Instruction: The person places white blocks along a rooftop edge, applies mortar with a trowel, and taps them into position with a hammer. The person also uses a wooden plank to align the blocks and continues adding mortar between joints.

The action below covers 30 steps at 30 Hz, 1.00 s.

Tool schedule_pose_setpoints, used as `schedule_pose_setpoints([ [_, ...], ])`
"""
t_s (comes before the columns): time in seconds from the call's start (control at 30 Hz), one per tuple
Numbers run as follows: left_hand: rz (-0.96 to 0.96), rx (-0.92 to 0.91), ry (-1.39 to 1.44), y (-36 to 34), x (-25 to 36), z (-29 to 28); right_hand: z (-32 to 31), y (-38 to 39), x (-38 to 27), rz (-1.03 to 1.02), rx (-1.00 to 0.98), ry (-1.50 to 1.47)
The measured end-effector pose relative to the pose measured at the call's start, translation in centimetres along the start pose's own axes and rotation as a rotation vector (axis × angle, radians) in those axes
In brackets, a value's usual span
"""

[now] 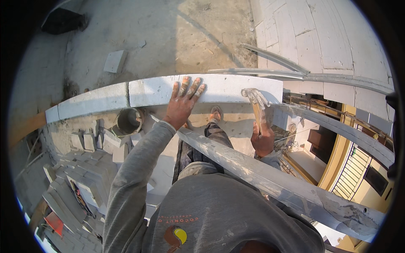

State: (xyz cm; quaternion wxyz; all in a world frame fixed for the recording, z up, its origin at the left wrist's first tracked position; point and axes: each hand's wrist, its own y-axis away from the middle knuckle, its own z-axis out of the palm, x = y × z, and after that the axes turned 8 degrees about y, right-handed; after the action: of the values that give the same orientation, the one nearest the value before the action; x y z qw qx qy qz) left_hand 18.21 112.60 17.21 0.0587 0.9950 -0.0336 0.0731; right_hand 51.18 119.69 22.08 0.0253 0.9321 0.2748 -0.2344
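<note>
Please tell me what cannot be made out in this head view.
- Head view: lower handle of the mortar-smeared tool, hidden by the right hand.
- Head view: the white block's surface beneath the left hand.
- Head view: the bucket's contents, lost in shadow.

Construction site around you.
Pale block row (236, 88) under your left fingers (184, 87); bare block wall (295, 42) ahead-right of them, stacked blocks (82, 177) behind-left.

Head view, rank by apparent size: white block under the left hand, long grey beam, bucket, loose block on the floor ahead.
1. Long grey beam
2. White block
3. Bucket
4. Loose block

Apparent size only; the beam looks nearer the camera, so its real lead is unsure.
</note>
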Motion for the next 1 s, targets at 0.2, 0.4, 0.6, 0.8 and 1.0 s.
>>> schedule_pose_setpoints([
  [0.2,-0.449,0.508,0.65,3.2,0.5,-1.5,-0.7,-3.5,-4.1,-0.039,0.012,-0.121],
  [0.4,-1.506,0.984,1.38,7.0,-4.5,-0.7,0.4,-7.9,-6.7,-0.315,0.11,-0.158],
  [0.6,-1.327,1.025,1.68,6.7,-6.9,1.1,3.0,-7.8,-8.1,-0.317,-0.243,-0.051],
  [0.8,-1.204,1.063,1.76,7.0,-7.0,2.4,2.6,-6.6,-8.0,-0.177,-0.3,-0.083],
  [1.0,-1.2,0.767,1.869,8.1,-7.7,0.2,-0.6,0.7,-4.7,0.131,-0.152,-0.282],
])
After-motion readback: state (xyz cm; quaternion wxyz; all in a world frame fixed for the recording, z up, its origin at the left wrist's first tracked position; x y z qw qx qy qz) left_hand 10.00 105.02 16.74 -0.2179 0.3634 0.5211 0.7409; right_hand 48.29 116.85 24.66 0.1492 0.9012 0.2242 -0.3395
